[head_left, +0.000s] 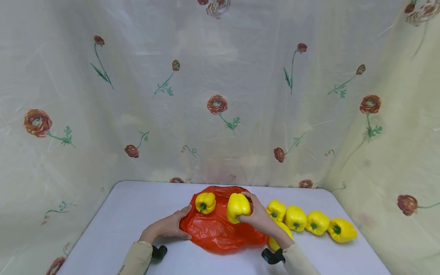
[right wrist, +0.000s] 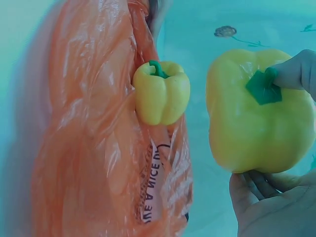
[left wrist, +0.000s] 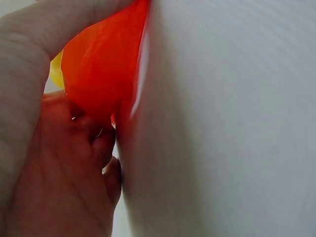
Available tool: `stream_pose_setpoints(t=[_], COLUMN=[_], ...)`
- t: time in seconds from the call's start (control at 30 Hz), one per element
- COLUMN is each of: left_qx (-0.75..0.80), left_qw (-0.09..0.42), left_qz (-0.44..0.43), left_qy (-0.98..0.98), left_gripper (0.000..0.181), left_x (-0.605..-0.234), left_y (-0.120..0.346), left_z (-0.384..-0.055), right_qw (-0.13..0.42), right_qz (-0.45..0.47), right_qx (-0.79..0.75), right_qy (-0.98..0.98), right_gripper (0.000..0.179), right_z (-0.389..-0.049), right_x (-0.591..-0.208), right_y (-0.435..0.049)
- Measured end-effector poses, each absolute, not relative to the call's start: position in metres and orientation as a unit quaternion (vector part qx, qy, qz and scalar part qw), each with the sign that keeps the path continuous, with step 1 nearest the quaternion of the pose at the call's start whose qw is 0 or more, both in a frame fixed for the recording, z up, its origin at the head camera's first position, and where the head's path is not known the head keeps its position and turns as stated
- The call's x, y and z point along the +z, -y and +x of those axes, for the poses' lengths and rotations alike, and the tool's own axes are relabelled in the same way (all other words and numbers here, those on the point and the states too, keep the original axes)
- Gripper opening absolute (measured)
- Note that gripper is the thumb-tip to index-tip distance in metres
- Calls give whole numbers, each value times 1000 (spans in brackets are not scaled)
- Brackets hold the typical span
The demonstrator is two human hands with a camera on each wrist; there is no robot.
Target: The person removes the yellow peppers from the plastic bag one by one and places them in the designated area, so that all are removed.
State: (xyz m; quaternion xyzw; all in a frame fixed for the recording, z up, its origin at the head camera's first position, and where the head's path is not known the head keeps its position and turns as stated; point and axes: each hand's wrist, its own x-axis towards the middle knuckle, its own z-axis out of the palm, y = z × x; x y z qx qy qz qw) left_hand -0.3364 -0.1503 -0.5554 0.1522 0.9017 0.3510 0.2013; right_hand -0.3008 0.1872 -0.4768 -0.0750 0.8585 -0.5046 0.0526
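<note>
A red plastic bag [head_left: 213, 233] lies spread on the table, with one yellow bell pepper [head_left: 205, 202] sitting on its upper left part. My left hand [head_left: 170, 225] grips the bag's left side, its fingers and thumb set around the edge; in the left wrist view the fingers [left wrist: 102, 148] curl against the red plastic [left wrist: 101, 64]. Above the right part of the bag, my right hand [head_left: 259, 215] holds a second yellow bell pepper [head_left: 238, 207] from the right. The right wrist view shows the thumb by its green stem [right wrist: 264, 89] and the fingers under its other side.
Right of the bag, several yellow bell peppers [head_left: 295, 218] stand in a row, the last one [head_left: 342, 230] lying near the table's right edge. Another pepper [head_left: 280, 235] is partly hidden behind my right forearm. A flowered curtain [head_left: 220, 152] surrounds the white table [head_left: 137, 202].
</note>
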Motion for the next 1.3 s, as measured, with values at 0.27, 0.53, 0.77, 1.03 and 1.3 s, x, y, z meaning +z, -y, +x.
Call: stream_pose_setpoints(t=[0.27, 0.53, 0.77, 1.03, 1.3], left_qx=[352, 344, 343, 342, 336], left_qw=[202, 194, 192, 192, 188], left_qz=[148, 149, 146, 156, 157], left_qy=[-902, -907, -908, -906, -909], left_gripper=[114, 114, 115, 115, 115], left_x=[-556, -556, -556, -555, -554], left_y=[150, 149, 150, 149, 148], left_z=[-336, -335, -335, -336, -334], right_qw=[50, 39, 55, 56, 51], right_qz=[-64, -49, -34, -24, 10], right_qx=[-499, -471, -481, -480, -461], right_qy=[-863, -880, -874, -875, -886], right_gripper=[90, 89, 90, 89, 91], right_z=[-286, -274, -261, -246, -234], right_x=[-472, -471, -466, -467, -471], right_y=[-209, -241, -272, -310, -343])
